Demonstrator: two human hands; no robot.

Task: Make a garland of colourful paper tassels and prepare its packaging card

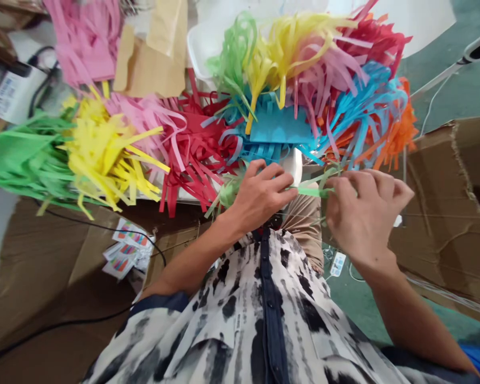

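A light green fringed tissue-paper tassel (310, 191) is stretched between my two hands, close above my lap. My left hand (260, 193) has its fingers closed around the paper, and pale green fringe sticks out to the left of it. My right hand (364, 210) pinches the other end, with loose green strips showing above its fingers. The part of the tassel between the hands is narrow. Just beyond my hands lies a blue fringed paper sheet (280, 126).
Finished-looking tassels in green, yellow (300, 42), pink and orange (400, 133) lie heaped at the back right, around a white tray (200, 50). Fringed green (28, 154), yellow (108, 154) and red (196, 138) sheets lie at left. Cardboard boxes (444, 208) stand on both sides.
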